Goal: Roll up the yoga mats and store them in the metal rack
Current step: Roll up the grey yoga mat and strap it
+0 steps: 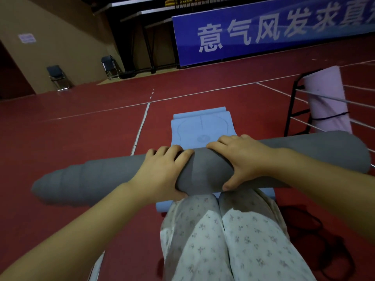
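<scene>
Both hands clamp on one rolled grey yoga mat (205,171), which lies crosswise in front of the person, above the knees in floral trousers (229,236). Its left end (52,187) tapers unevenly, with the layers stepped like a telescope, while its right end (349,151) is thicker and reaches toward the metal rack (294,102). The left hand (160,173) grips the roll just left of its middle, fingers curled over the top and the thumb tucked under the near side. The right hand (241,157) grips just right of the middle in the same manner, fingers over the far side and the thumb pressed against the near underside. A short stretch of grey mat shows between the two hands, so they are near each other but not touching. Beneath the roll a light blue yoga mat (200,128) lies flat on the red floor (81,138), running away from the person, with its far end folded back on itself. To the right stands the black-framed rack with thin horizontal bars, and a rolled pink mat (326,102) stands upright inside it, bound by a dark strap. A dark cord (316,232) lies looped on the floor beside the right knee. Two folding chairs (57,77) stand by the far wall, and a blue banner (263,31) with white characters lines the court.
</scene>
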Tool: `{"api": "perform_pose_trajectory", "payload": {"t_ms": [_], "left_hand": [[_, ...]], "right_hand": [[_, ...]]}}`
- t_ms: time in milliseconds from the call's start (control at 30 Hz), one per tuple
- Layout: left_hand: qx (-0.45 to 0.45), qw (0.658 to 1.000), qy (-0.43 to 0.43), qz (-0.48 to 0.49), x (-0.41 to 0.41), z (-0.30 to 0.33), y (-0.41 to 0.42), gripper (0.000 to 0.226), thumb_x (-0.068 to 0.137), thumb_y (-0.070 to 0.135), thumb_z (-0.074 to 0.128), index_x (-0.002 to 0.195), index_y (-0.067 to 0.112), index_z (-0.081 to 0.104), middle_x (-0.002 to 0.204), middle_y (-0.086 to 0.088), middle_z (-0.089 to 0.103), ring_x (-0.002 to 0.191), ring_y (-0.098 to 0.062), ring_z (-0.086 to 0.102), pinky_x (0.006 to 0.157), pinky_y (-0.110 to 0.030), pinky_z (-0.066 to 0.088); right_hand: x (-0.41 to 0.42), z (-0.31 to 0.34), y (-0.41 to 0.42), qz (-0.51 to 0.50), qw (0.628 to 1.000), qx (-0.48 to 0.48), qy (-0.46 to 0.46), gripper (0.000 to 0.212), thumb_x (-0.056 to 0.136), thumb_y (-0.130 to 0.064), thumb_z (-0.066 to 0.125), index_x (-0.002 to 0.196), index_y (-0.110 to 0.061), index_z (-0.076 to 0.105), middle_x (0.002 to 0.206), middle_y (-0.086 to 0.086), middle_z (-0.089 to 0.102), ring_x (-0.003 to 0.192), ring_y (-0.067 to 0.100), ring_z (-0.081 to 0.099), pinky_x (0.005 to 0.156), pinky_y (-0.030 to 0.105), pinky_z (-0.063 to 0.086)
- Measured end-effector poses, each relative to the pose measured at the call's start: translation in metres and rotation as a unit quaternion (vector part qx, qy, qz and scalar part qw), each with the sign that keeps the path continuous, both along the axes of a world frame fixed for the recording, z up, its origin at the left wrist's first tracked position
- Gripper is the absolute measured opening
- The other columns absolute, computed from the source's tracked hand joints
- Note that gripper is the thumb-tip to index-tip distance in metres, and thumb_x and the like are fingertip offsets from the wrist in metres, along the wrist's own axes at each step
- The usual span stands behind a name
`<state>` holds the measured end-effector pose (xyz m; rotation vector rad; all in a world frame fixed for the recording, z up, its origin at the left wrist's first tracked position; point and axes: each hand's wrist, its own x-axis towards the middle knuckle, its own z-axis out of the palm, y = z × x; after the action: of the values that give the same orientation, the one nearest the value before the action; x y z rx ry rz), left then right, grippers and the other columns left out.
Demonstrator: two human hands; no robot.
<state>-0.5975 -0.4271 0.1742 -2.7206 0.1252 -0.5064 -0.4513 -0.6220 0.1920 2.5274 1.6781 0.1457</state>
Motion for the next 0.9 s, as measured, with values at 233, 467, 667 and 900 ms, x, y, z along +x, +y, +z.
{"api": "perform_pose_trajectory", "payload": {"t_ms": [233, 467, 667, 900], "left_hand": [[0.016, 0.999, 0.040, -0.002, -0.059, 0.038, -0.038, 0.098, 0.047, 0.072, 0.059, 0.129, 0.020, 0.044, 0.109, -0.002, 0.057, 0.085, -0.026, 0.060, 0.064, -0.042, 0.051], [-0.062, 0.984, 0.166, 0.015, -0.087, 0.001, -0.052, 0.099, 0.048, 0.074, 0.057, 0.133, 0.026, 0.037, 0.112, 0.003, 0.053, 0.089, -0.022, 0.061, 0.072, -0.040, 0.053], [-0.229, 0.930, 0.288, 0.016, -0.057, 0.020, -0.027, 0.101, 0.051, 0.071, 0.076, 0.135, 0.045, 0.026, 0.123, 0.019, 0.042, 0.108, -0.002, 0.050, 0.090, -0.023, 0.045], [-0.344, 0.872, 0.349, 0.000, -0.030, 0.026, -0.002, 0.090, 0.049, 0.060, 0.084, 0.127, 0.042, 0.042, 0.123, 0.025, 0.051, 0.111, 0.005, 0.051, 0.097, -0.026, 0.046]], "right_hand": [[-0.051, 0.026, -0.042, 0.037, 0.999, 0.007, 0.024, 0.107, 0.056, -0.081, 0.060, 0.143, -0.038, 0.013, 0.133, -0.012, 0.036, 0.117, 0.012, 0.042, 0.094, 0.033, 0.034], [-0.073, -0.013, -0.055, 0.070, 0.988, -0.035, 0.134, 0.104, 0.059, -0.081, 0.061, 0.144, -0.046, 0.011, 0.134, -0.024, 0.032, 0.119, 0.000, 0.036, 0.096, 0.024, 0.028], [-0.043, -0.006, -0.040, 0.056, 0.964, 0.013, 0.258, 0.097, 0.054, -0.070, 0.075, 0.138, -0.048, 0.033, 0.129, -0.033, 0.041, 0.115, -0.011, 0.042, 0.099, 0.017, 0.036], [-0.043, -0.004, -0.046, 0.099, 0.959, 0.130, 0.232, 0.071, 0.063, -0.069, 0.069, 0.128, -0.045, 0.050, 0.123, -0.029, 0.047, 0.115, -0.009, 0.045, 0.097, 0.020, 0.041]]}}
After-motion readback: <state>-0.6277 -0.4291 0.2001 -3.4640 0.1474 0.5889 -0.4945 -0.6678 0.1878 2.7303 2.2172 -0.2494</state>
